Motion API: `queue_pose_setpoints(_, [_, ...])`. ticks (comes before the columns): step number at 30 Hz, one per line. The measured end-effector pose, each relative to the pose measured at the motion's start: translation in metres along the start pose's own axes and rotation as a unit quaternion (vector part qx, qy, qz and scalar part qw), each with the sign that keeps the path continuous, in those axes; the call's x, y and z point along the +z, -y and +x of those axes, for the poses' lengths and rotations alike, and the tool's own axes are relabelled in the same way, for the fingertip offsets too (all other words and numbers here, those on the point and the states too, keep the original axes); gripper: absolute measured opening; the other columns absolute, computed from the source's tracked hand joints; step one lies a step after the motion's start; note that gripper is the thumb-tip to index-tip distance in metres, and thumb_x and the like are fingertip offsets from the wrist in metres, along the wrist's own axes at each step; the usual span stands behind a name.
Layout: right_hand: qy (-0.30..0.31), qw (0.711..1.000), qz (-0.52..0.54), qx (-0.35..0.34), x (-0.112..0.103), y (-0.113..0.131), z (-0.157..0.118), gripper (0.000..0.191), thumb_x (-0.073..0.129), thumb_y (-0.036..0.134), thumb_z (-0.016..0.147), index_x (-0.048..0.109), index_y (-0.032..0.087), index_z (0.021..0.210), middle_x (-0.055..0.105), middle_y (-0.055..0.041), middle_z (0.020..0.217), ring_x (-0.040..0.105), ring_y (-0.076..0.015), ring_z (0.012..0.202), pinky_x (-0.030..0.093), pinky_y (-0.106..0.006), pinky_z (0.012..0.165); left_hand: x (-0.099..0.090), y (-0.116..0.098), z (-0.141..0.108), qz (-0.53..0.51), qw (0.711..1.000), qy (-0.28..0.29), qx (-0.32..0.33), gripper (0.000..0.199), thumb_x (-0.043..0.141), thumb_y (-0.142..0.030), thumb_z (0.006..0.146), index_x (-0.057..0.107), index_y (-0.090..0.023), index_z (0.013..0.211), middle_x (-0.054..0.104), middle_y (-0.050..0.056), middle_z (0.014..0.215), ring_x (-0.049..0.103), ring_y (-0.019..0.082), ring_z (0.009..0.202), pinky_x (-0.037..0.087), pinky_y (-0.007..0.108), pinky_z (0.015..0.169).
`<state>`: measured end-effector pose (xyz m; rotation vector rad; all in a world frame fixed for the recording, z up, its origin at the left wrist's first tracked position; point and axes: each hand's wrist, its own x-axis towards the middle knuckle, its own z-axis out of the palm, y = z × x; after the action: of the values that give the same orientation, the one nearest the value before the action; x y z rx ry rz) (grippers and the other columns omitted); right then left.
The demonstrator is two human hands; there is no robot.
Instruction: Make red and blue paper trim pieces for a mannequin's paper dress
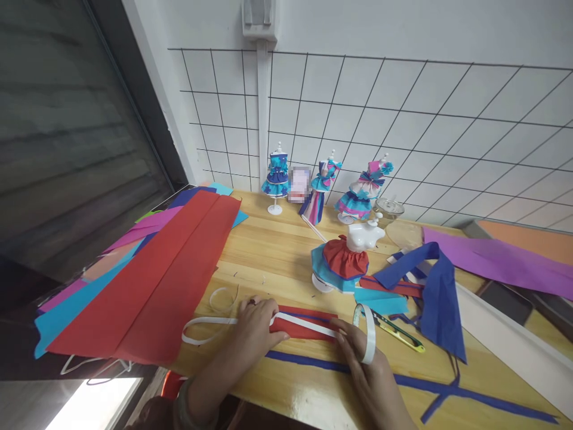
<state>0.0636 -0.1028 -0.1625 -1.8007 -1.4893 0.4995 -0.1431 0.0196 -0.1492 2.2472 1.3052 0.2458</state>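
A red strip with a blue stripe lies on the wooden table near its front edge. My left hand presses on its left end, fingers closed on a white band that runs across the red strip and loops out to the left. At the right end, my right hand pinches the same band, with a white tape roll hanging around its fingers. A long blue strip passes beneath my right hand. Behind stands a small white mannequin in a red and light-blue skirt.
Three dressed mannequins stand along the gridded wall. Large red sheets cover coloured ones at left. A yellow cutter, blue scraps and a purple sheet lie at right. A clear bowl sits behind.
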Motion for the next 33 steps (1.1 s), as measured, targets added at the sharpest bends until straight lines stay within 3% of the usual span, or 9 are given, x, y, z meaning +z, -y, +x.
queue_pose_setpoints(7, [-0.024,0.999,0.031,-0.017,0.007,0.001,0.009,0.029,0.045,0.036,0.088,0.062,0.019,0.105,0.065,-0.0113,0.113,0.059,-0.0232,0.107,0.047,-0.036,0.092,-0.001,0.000,-0.001,-0.002,1.000,0.000,0.004,0.032,0.073,-0.034,0.062,0.049,-0.019,0.076,0.055,-0.002,0.074,0.048,0.020,0.081,0.029,0.031,0.075])
queue_pose_setpoints(16, [0.014,0.984,0.137,0.113,0.019,-0.007,0.008,0.042,0.053,0.042,0.082,0.059,0.013,0.112,0.067,-0.0133,0.106,0.062,-0.0252,0.099,0.047,-0.038,0.090,-0.001,0.000,0.000,-0.001,1.000,-0.006,0.002,0.033,0.073,-0.035,0.061,0.048,-0.019,0.076,0.054,-0.002,0.072,0.048,0.019,0.080,0.028,0.032,0.076])
queue_pose_setpoints(27, [0.022,0.990,0.112,0.088,0.016,-0.012,0.010,0.045,0.054,0.046,0.081,0.062,0.013,0.110,0.066,-0.0118,0.097,0.062,-0.0234,0.090,0.049,-0.033,0.082,-0.006,0.009,0.000,-0.034,0.999,0.023,0.002,0.029,0.069,-0.037,0.063,0.050,-0.020,0.076,0.054,0.000,0.079,0.045,0.020,0.083,0.031,0.029,0.072])
queue_pose_setpoints(33, [0.021,0.990,0.109,0.084,0.015,-0.010,0.014,0.042,0.056,0.045,0.080,0.065,0.014,0.107,0.068,-0.0114,0.096,0.063,-0.0246,0.091,0.049,-0.033,0.082,-0.012,0.007,0.000,-0.042,0.999,0.018,0.011,0.010,0.055,-0.029,0.076,0.052,-0.020,0.076,0.056,0.000,0.080,0.046,0.019,0.083,0.032,0.030,0.075])
